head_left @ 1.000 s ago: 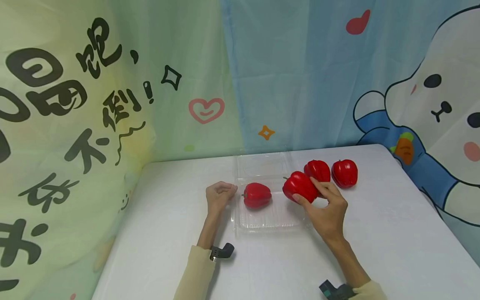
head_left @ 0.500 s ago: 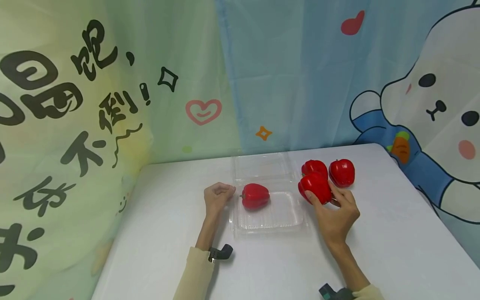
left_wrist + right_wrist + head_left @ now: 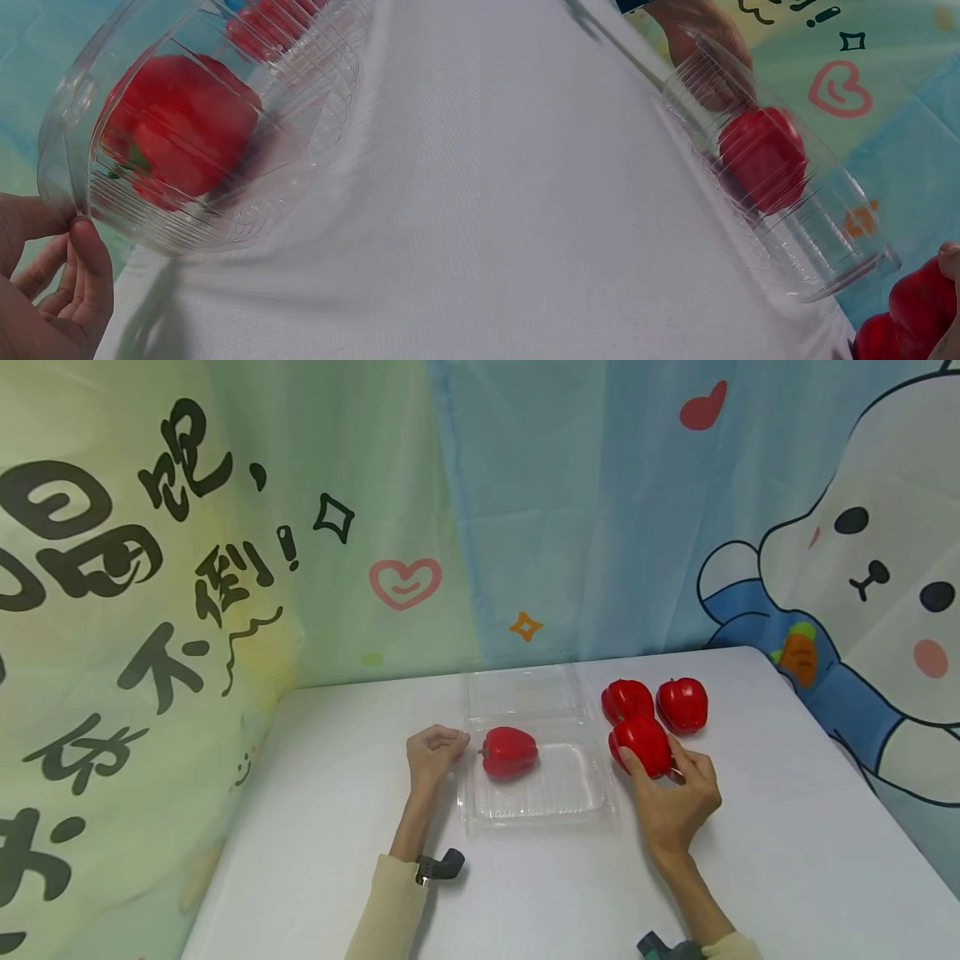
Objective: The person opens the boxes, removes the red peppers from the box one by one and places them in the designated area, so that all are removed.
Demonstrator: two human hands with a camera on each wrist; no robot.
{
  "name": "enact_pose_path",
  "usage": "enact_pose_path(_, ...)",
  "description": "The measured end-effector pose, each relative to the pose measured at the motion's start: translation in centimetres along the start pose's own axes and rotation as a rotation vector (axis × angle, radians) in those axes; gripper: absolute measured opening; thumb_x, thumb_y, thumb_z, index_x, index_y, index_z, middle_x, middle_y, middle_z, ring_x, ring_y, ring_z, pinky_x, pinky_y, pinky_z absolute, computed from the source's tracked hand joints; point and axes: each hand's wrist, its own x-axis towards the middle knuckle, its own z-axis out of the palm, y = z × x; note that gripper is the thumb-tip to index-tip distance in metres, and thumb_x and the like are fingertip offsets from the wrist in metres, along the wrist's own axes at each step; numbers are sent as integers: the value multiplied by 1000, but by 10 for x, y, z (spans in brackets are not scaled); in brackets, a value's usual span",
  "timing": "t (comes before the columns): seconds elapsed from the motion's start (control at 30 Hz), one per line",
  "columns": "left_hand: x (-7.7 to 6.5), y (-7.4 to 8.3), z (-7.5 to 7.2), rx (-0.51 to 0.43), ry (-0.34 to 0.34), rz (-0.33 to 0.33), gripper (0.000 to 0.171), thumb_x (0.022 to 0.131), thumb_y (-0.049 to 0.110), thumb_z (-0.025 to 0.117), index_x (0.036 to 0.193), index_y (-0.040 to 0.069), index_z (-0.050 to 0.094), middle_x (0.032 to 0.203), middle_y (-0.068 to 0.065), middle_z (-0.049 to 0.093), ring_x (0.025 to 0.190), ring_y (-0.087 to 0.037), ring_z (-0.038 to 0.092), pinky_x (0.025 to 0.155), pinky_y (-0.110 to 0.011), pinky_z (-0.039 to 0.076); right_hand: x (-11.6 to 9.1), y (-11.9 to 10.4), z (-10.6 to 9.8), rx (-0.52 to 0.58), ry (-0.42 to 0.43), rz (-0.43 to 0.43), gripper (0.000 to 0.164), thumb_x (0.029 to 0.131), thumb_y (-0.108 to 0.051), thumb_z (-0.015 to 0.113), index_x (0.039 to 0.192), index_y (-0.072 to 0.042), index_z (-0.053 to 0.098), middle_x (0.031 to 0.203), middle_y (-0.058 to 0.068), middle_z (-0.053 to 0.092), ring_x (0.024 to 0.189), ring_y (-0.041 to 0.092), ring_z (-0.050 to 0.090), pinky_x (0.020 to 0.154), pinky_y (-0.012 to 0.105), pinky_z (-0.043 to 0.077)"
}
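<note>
Held pepper (image 3: 643,746) has shifted right, clear of the see-through container (image 3: 542,816); only the inside pepper (image 3: 509,752) sits in it. Head: right hand (image 3: 678,797) grips held pepper, crowding the back pepper (image 3: 627,701), contact unclear; far-right pepper (image 3: 682,706) beside. Left wrist: left hand (image 3: 64,289) pinches container edge. Right wrist: container wall screens inside pepper.
</note>
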Motion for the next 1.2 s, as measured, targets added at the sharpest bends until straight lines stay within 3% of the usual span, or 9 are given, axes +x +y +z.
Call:
enact_pose_path(0.33, 0, 0, 0, -5, 0, -12, 10, 92, 11, 83, 92, 2, 79, 87, -13, 84, 71, -10, 74, 70, -20, 58, -5, 9, -2, -107, 20, 181, 66, 89, -32, 91, 148, -12, 68, 132, 17, 69, 112, 4, 53, 89, 8, 46)
enact_pose_path(0.57, -1, 2, 0, -8, 4, -6, 11, 92, 10, 83, 92, 0, 79, 87, -14, 83, 72, -11, 73, 71, -21, 56, -6, 18, -2, -158, 15, 187, 67, 90, -34, 90, 149, -12, 67, 135, 17, 68, 122, 14, 58, 98, 14, 49)
enact_pose_path(0.8, -2, 1, 0, -9, 2, -8, 10, 92, 10, 83, 92, 1, 78, 86, -14, 83, 72, -13, 74, 70, -20, 56, -7, 25, -2, -152, 22, 203, 66, 90, -34, 91, 147, -11, 69, 136, 18, 66, 126, 20, 59, 94, 13, 44)
enact_pose_path(0.9, -2, 1, 0, -8, -1, -9, 10, 93, 10, 83, 92, 1, 78, 87, -14, 83, 73, -14, 74, 70, -21, 56, -8, 27, -2, -156, 28, 219, 66, 89, -35, 91, 147, -12, 69, 136, 18, 66, 128, 22, 60, 101, 22, 52)
enact_pose_path(1.07, -2, 2, 0, -2, -3, -12, 10, 93, 10, 83, 92, 1, 78, 88, -14, 83, 73, -13, 75, 70, -21, 55, -9, 27, -3, -156, 27, 239, 65, 89, -34, 91, 146, -12, 69, 139, 17, 66, 130, 24, 61, 110, 48, 59)
enact_pose_path(1.2, -2, 3, 0, -1, -5, -18, 10, 93, 12, 83, 91, 3, 78, 87, -12, 83, 74, -13, 75, 70, -21, 56, -9, 27, -2, -147, 28, 239, 65, 89, -34, 92, 146, -12, 69, 139, 16, 66, 129, 23, 62, 111, 42, 59)
